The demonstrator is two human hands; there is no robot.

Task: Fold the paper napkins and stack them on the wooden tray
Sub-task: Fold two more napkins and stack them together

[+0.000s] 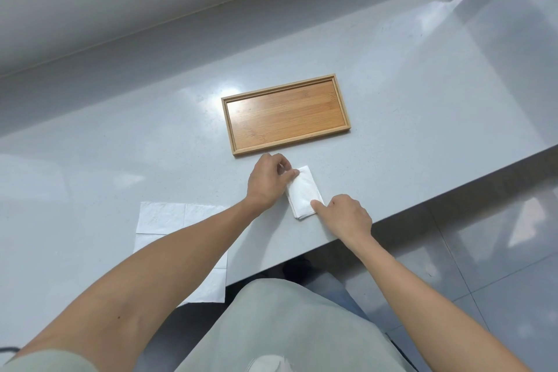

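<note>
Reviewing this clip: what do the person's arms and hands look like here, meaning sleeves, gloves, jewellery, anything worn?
Both forearms are bare to the frame's edge. The left hand and the right hand wear no gloves, and no rings, watch or wristband can be seen. A pale grey-green short sleeve shows at the left upper arm, in the bottom left corner. A thin dark cord crosses just above it.

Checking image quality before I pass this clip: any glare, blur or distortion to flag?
Head view: ceiling-light glare patches on the glossy counter and a sheen on the wooden tray; wide-angle bending of the counter edges; the folded napkin is nearly blown out white; both hands sharp.
</note>
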